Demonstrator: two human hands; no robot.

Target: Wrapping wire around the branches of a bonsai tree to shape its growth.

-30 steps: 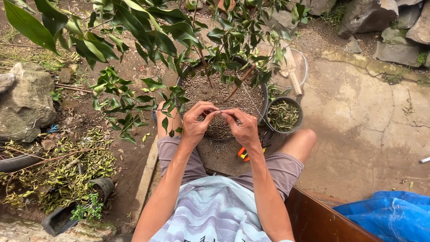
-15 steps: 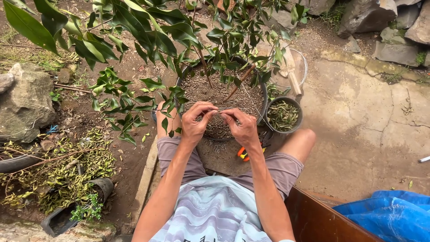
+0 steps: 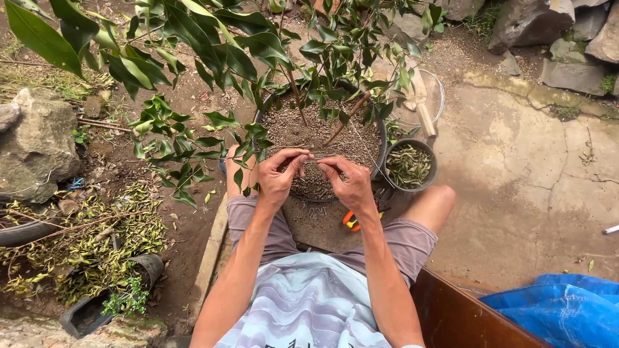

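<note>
Wire, thin and pale, stretched between our two hands just above the near rim of the big pot. Our left hand had its thumb and fingers pinched shut on one end of that wire, and our right hand was closed the same way on the other end, the two hands nearly touching over the gritty soil.

From the pot rose a small tree with glossy green leaves, its branches spreading out to the left of the pot and toward us. A brown stem leaned across the soil on the right side of the pot.

Just right of the pot sat a small dark bowl filled with clipped green leaves. Behind that bowl, a wooden-handled tool lay beside a wire hoop. An orange-handled tool lay on the ground below the pot, between our knees.

Well to the left of the pot lay a heap of cut twigs and yellowing leaves, with a tipped black pot at its near edge and a large grey rock behind it. Far right of the pot, nearer to us, a blue tarp was bunched on the cracked concrete.
</note>
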